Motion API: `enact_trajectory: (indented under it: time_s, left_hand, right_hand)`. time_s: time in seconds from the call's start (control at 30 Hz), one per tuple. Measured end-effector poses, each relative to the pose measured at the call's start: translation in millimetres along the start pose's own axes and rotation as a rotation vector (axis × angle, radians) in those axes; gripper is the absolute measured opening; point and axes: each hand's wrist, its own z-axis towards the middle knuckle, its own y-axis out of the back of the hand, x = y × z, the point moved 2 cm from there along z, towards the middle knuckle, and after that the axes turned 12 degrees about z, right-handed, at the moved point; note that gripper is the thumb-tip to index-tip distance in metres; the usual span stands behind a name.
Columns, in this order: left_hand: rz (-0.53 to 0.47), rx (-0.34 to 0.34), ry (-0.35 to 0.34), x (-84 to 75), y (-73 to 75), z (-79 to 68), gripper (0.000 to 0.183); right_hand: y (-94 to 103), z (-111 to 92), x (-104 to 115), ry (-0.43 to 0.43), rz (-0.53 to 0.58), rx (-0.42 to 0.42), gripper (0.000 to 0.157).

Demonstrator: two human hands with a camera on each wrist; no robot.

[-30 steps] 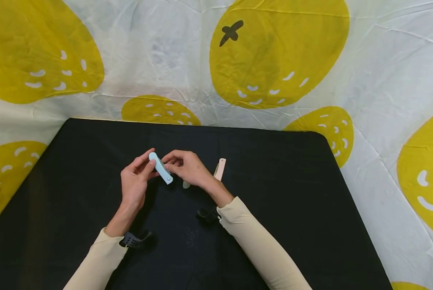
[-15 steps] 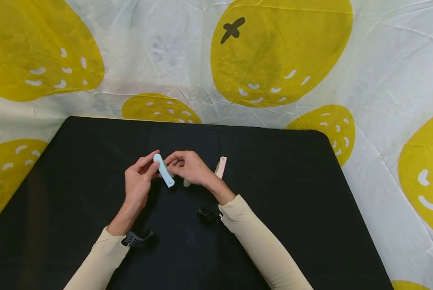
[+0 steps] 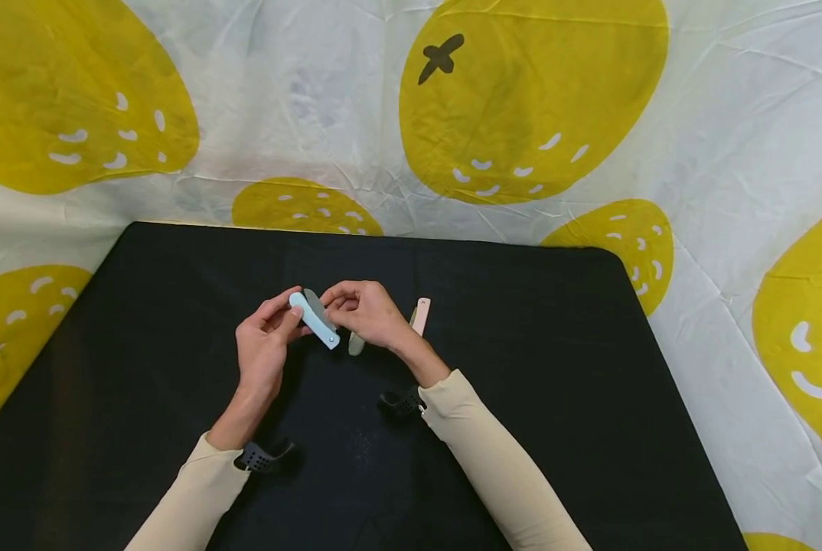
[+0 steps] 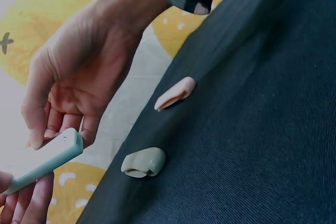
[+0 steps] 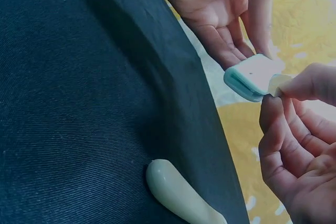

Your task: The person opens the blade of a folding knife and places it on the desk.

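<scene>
Pale-blue folding knife (image 3: pixel 315 321) between fingers (image 3: pixel 273 306)

free tabletop (image 3: pixel 556 352) rightward, green handle (image 3: pixel 356 345), pink handle (image 3: pixel 421 315) blocking near right hand (image 3: pixel 372 314)

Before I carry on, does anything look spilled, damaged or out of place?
Faint pale specks on the black tablecloth, below the light-blue folding knife in the head view, stand out against the dark fabric; I can't tell what they are. Nothing else stands out.
</scene>
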Motion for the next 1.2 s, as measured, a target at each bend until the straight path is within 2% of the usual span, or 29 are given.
enact_trajectory:
  time_s: [0.17, 0.27, 0.57, 0.87, 1.03, 1.2]
  left_hand:
    - [-0.022, -0.035, 0.007, -0.9, 0.6, 0.3, 0.033]
    - [-0.007, -0.037, 0.017, -0.7, -1.3, 0.8, 0.034]
    - [0.047, -0.029, 0.001, 0.8, -1.9, -0.4, 0.033]
    - [0.13, 0.023, -0.051, 3.4, 0.6, 0.1, 0.036]
    - [0.146, 0.109, -0.071, 4.7, 3.7, 1.9, 0.033]
    - [0.226, 0.261, -0.137, 4.9, 9.5, 5.5, 0.037]
  right_hand:
    - [2.0, 2.1, 0.4, 0.001, 0.013, -0.043, 0.017]
    - [3.6, 2.0, -0.3, -0.011, 0.006, -0.036, 0.017]
    - [7.4, 4.5, 6.4, -0.027, -0.013, 0.116, 0.029]
    - [7.2, 5.0, 5.3, -0.045, 0.024, 0.156, 0.036]
    - [8.0, 4.9, 4.6, -0.046, 0.055, 0.175, 0.039]
    - [10.8, 3.4, 5.4, -0.054, 0.084, 0.172, 0.035]
